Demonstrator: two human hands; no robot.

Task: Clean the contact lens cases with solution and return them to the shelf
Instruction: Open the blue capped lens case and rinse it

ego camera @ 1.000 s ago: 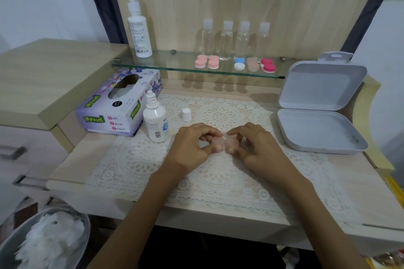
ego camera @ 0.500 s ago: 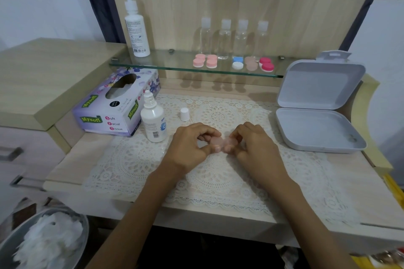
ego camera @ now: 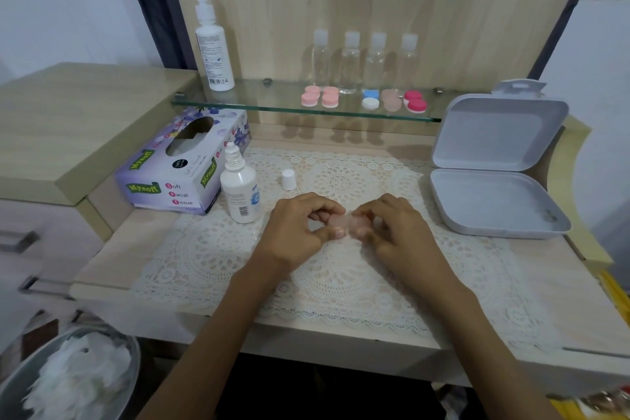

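A pale pink translucent contact lens case (ego camera: 346, 222) is held just above the lace mat, partly hidden by fingers. My left hand (ego camera: 300, 227) pinches its left end and my right hand (ego camera: 397, 232) pinches its right end. An uncapped small white solution bottle (ego camera: 239, 189) stands left of my hands, with its white cap (ego camera: 288, 179) on the mat behind them. On the glass shelf (ego camera: 266, 102) lie several more cases: a pink pair (ego camera: 320, 96), a blue and white one (ego camera: 371, 99), a beige one (ego camera: 391, 100) and a red one (ego camera: 415, 101).
A tall white bottle (ego camera: 213, 48) and several clear small bottles (ego camera: 363, 60) stand on the shelf. A tissue box (ego camera: 185, 162) sits at the left, an open white plastic box (ego camera: 494, 174) at the right. A bowl of used tissues (ego camera: 73, 377) is low at the left.
Both hands stay on the pale pink case in nearly the same spot above the mat; the fingers shift slightly around it.
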